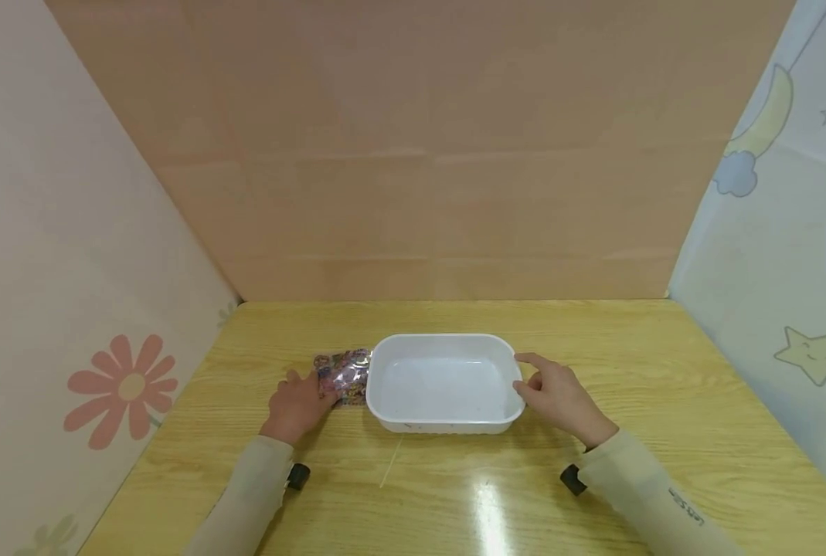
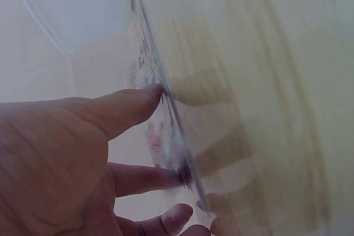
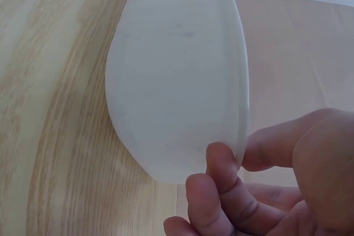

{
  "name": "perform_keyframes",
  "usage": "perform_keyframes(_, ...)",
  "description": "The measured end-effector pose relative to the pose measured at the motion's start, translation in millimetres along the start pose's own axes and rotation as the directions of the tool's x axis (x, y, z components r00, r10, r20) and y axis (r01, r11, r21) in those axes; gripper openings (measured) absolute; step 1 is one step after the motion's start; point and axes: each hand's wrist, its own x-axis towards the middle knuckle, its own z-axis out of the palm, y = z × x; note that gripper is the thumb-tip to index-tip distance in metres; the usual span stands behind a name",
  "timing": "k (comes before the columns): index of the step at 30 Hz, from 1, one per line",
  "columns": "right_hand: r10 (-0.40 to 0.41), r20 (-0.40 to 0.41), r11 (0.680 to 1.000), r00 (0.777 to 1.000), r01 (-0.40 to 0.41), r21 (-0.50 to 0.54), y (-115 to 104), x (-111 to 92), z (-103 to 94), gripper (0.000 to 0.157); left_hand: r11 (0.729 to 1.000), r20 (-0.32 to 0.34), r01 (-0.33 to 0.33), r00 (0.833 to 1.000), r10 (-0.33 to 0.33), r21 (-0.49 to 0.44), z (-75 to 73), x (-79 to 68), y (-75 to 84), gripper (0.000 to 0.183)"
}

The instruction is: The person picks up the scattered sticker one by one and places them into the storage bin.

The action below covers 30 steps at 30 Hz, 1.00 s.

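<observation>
A white, deep rectangular tray (image 1: 446,423) with rounded corners stands on the table, its inside bare. My right hand (image 1: 559,394) pinches its right rim; in the right wrist view the thumb (image 3: 265,150) lies on one side of the rim and a curled finger (image 3: 221,164) on the other. Left of the tray lies a flat, shiny packet (image 1: 346,374) with a colourful print. My left hand (image 1: 297,407) touches the packet's left side, thumb and forefinger spread apart. In the left wrist view the thumb (image 2: 133,106) meets the packet's edge.
The wooden table (image 1: 628,347) has a thin pale strip (image 1: 390,461) in front of the tray. A pinkish-brown backdrop (image 1: 419,193) rises behind, with a flower-printed panel (image 1: 130,386) at left and a star-printed panel (image 1: 816,355) at right.
</observation>
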Motion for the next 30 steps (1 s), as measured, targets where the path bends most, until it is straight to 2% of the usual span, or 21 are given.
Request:
perform_keyframes(8, 0.003, 0.009, 1.0, 1.0, -0.003, 0.012, 1.5, 0.1, 2.7, 0.052, 1.0, 0.013, 0.001, 1.0, -0.001, 0.015, -0.1, -0.7, 1.1, 0.067)
perform_keyframes(17, 0.029, 0.024, 0.997, 0.999, -0.031, 0.072, 3.9, 0.8, 4.7, 0.054, 0.994, -0.051, 0.057, 0.997, -0.062, -0.095, -1.5, 2.7, -2.3, 0.079)
perform_keyframes(22, 0.026, 0.023, 0.996, 0.999, -0.028, 0.082, 4.1, 0.7, 4.9, 0.054, 0.984, -0.067, 0.076, 0.994, -0.088, -0.164, -1.7, 6.0, -6.1, 0.069)
perform_keyframes(27, 0.033, 0.029, 0.995, 0.999, -0.036, 0.092, 3.5, 0.3, 4.6, 0.055, 0.965, -0.026, 0.091, 0.995, -0.101, -0.247, -4.4, 7.6, -10.2, 0.055)
perform_keyframes(30, 0.033, 0.028, 0.996, 0.999, -0.035, 0.085, 3.5, 0.5, 4.2, 0.055, 0.948, -0.014, 0.071, 0.997, -0.079, -0.309, -6.3, 7.6, -13.0, 0.05)
